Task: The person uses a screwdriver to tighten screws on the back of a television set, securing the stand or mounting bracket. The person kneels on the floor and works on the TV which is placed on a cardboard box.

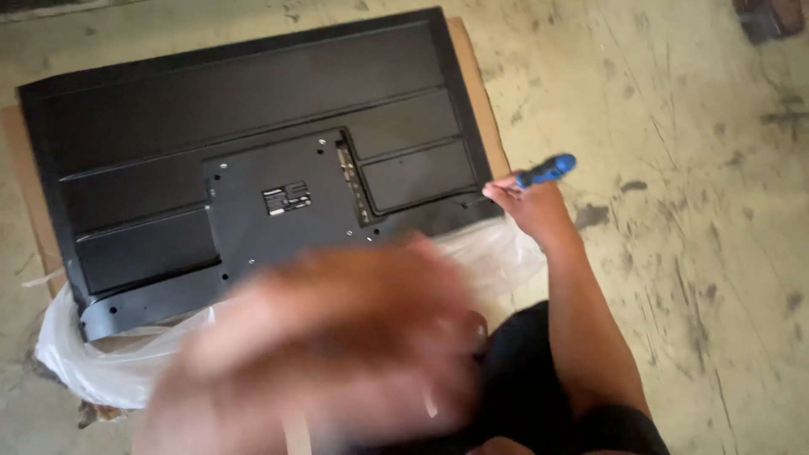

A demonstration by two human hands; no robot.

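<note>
Screwdriver (546, 171), blue handle, is pinched in the right hand (533, 205) at the TV's (253, 152) right edge; fingers closed round the lower handle, shaft hidden behind them, tip aimed down toward the TV's bottom-right corner, prob. at a screw there, though none can be made out. TV is a black flat-screen lying face down, back panel up, so its screw holes face the person. It rests on brown cardboard (476, 84) w/ clear plastic sheet (101, 362) bunched under the near edge, likely padding btwn screen and the rough, stained concrete floor (674, 253). A raised centre plate on the back carries a small label and a column of ports. Left hand (337, 345) is very close to the camera, heavily blurred, filling the lower middle of the view and covering part of the TV's near edge; fingers look spread and seem to hold nothing, but the blur makes that uncertain. Person's dark clothing shows at bottom.
</note>
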